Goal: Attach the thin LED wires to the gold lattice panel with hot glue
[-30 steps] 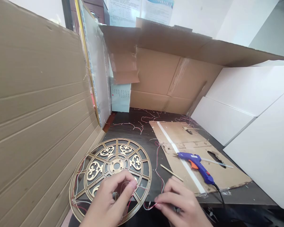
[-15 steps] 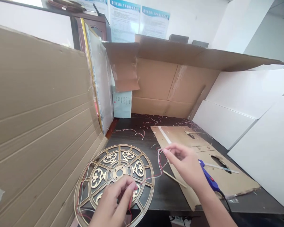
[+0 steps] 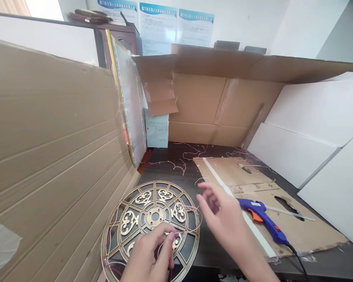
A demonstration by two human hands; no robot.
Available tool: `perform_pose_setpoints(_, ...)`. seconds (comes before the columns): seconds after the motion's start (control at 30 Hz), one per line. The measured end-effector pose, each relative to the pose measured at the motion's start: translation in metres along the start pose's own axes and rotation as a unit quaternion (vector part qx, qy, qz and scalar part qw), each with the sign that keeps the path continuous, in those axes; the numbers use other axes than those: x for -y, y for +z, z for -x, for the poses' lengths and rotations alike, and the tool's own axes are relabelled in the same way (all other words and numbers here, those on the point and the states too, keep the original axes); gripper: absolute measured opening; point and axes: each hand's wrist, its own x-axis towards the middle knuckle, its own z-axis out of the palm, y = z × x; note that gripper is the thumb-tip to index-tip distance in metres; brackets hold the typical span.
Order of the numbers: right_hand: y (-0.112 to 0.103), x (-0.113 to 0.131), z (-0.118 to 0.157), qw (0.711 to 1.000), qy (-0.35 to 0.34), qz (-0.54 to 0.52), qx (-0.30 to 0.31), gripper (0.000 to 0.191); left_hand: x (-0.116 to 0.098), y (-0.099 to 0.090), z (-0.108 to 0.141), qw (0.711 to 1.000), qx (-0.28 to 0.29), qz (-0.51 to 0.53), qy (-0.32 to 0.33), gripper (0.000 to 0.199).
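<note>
A round gold lattice disc (image 3: pixel 155 216) with scroll ornaments lies near the front edge of the dark table. Over its lower part, my left hand (image 3: pixel 155 250) pinches thin red and white wires (image 3: pixel 191 231). A loop of this wire curves across the disc's right side toward my right hand (image 3: pixel 220 219). That hand hovers just right of the disc, thumb and fingers apart, with nothing visibly gripped. More red and white wire (image 3: pixel 108 239) runs along the disc's left rim.
A blue glue gun (image 3: pixel 266 219) with an orange trigger rests on a cardboard sheet (image 3: pixel 250 184) at the right. Loose wires (image 3: pixel 176 164) lie farther back. Cardboard walls (image 3: pixel 53 137) and white panels (image 3: pixel 314 117) surround the table; a light blue calendar (image 3: pixel 157 131) stands behind.
My right hand has opened from its pinch on the wires, which now loop lower beside it. The glue gun shows more fully, and the camera view has shifted slightly.
</note>
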Motion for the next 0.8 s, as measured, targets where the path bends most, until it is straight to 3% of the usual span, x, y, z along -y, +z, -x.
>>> perform_pose_setpoints(0.03,-0.003,0.003,0.011,1.000,-0.017,-0.012,0.000,0.016,-0.002,0.000,0.001,1.000,0.006,0.019,-0.018,0.045)
perform_pose_setpoints(0.1,-0.006,0.008,0.030,0.997,-0.037,-0.038,0.061,0.019,-0.005,-0.002,0.001,0.997,0.020,0.057,-0.053,0.047)
perform_pose_setpoints(0.2,-0.003,0.008,0.047,0.992,-0.023,-0.054,0.112,0.015,-0.008,-0.003,0.001,0.992,0.032,0.098,-0.076,0.049)
perform_pose_setpoints(0.3,0.005,0.002,0.055,0.993,-0.044,-0.057,0.097,0.008,-0.009,-0.003,0.000,0.988,0.036,0.122,-0.083,0.053)
perform_pose_setpoints(0.47,0.014,-0.002,0.058,0.985,-0.152,-0.063,0.048,0.005,-0.005,-0.001,-0.001,0.984,0.070,0.146,-0.077,0.063)
perform_pose_setpoints(0.57,0.014,0.002,0.055,0.977,-0.200,-0.043,0.058,0.013,-0.003,-0.001,-0.001,0.979,0.083,0.164,-0.085,0.066)
perform_pose_setpoints(0.8,0.011,0.006,0.044,0.966,-0.258,-0.010,0.013,0.017,-0.001,-0.002,0.000,0.980,0.088,0.163,-0.076,0.060)
